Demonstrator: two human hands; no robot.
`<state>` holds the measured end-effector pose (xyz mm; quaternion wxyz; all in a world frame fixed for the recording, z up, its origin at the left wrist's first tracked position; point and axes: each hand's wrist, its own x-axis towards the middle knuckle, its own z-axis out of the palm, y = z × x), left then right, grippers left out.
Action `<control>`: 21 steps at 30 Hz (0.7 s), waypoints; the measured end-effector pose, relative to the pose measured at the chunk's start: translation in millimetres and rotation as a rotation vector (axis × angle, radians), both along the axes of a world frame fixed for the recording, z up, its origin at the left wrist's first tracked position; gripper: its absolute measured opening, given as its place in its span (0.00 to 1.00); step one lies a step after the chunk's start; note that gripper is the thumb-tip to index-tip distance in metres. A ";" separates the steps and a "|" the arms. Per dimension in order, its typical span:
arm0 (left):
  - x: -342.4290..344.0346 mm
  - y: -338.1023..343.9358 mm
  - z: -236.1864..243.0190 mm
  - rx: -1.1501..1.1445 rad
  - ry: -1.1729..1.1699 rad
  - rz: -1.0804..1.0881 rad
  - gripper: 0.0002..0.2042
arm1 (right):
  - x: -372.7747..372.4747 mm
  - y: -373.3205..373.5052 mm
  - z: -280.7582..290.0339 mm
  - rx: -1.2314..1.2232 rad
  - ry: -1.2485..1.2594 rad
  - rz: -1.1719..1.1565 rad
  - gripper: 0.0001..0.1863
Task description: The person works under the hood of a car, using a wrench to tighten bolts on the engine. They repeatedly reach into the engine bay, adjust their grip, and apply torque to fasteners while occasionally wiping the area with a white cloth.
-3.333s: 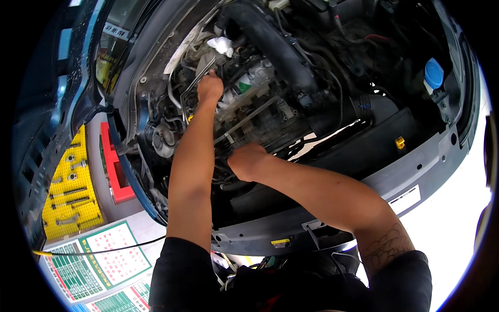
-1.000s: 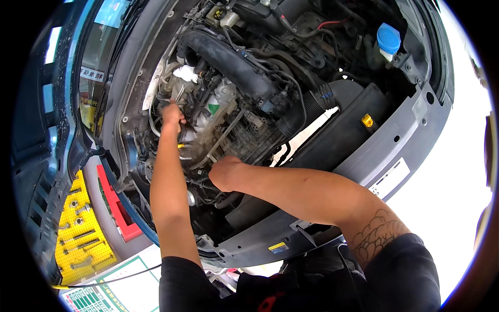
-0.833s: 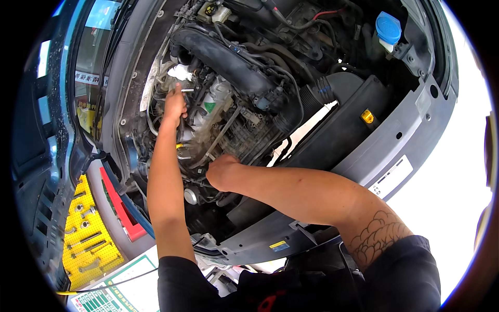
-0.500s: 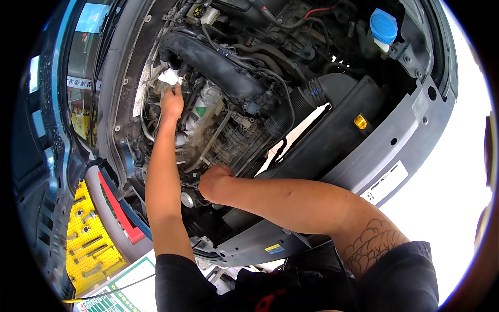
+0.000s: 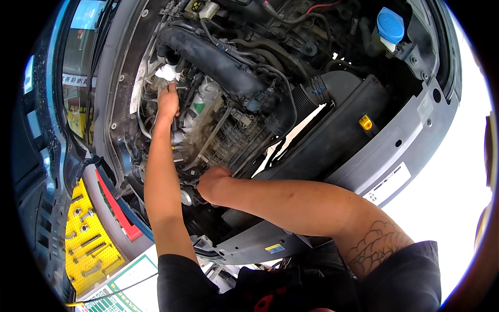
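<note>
Under the raised hood, my left hand (image 5: 168,104) reaches deep into the engine bay with its fingers bent together. Its fingertips are just below a crumpled white wad (image 5: 167,72), perhaps cloth or paper, tucked by the open end of a thick black pipe (image 5: 208,60). What those fingers grip is too small to make out. Nearer to me, my right hand (image 5: 213,184) is curled closed against the near end of the dusty engine block (image 5: 228,143). Its fingertips are turned away, so whatever they hold is hidden.
A ribbed black air hose (image 5: 283,117) leads to the intake box on the right. A blue-capped reservoir (image 5: 390,26) stands at the far right, and a yellow cap (image 5: 365,122) sits nearer. Left of the car hangs a yellow pegboard (image 5: 96,249) with tools.
My left hand has shifted slightly left and toward the white wad's lower edge, its wrist turning a little. My right hand stays in place. The whole view has tilted slightly.
</note>
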<state>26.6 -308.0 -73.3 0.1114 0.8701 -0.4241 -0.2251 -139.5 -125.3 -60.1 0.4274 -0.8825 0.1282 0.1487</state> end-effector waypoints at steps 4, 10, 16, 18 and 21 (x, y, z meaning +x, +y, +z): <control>-7.3 -5.7 4.2 0.098 -0.309 -0.171 0.28 | -3.2 -0.3 2.8 -0.031 -0.032 0.002 0.14; -0.4 -8.2 10.2 0.047 -0.421 -0.388 0.27 | -1.0 -0.6 0.6 -0.027 -0.011 0.000 0.13; -2.6 -19.6 -0.2 0.086 -0.375 -0.328 0.25 | -8.3 -1.5 4.2 -0.024 -0.024 -0.007 0.13; 29.8 -25.7 -9.8 0.019 -0.199 -0.228 0.27 | -7.6 0.5 5.2 -0.009 -0.022 0.001 0.13; 40.1 -23.2 -13.9 0.142 0.088 0.110 0.27 | -3.6 1.3 5.5 0.020 0.001 0.025 0.13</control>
